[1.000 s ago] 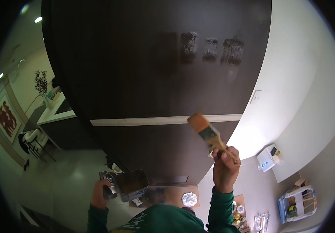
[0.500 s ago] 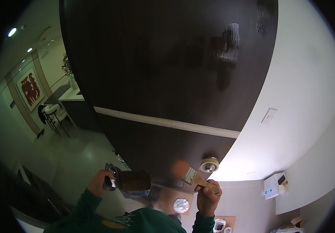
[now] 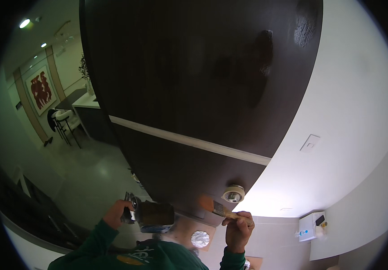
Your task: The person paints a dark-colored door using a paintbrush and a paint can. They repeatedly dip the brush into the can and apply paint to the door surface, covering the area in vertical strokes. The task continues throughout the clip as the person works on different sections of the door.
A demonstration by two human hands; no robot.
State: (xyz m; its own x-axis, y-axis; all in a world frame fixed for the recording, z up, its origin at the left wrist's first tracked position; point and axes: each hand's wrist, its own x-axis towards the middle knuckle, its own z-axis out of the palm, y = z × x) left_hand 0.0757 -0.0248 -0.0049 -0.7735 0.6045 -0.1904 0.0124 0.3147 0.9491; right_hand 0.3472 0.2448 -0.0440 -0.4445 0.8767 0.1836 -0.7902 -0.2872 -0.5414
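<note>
My left grip (image 3: 115, 216) is clasping the handle side of a dark can (image 3: 156, 214), and it is holding the can low, in front of my green shirt (image 3: 169, 254). My right grip (image 3: 238, 230) is pinching the wooden end of a paintbrush (image 3: 222, 210) between thumb and fingers. The brush is pointing left toward the can, its orange bristles blurring and sitting just below and left of the round knob (image 3: 234, 194). Whether they are touching the door (image 3: 189, 76) I am not able to tell. At least 2 glossy patches are shining high on the door's right side, above the pale strip (image 3: 189, 141), so I am judging the step in hand to be wetting the door by brush. The next move is probably calling for loading the bristles at the can, with the can staying level and the brush avoiding the knob.
</note>
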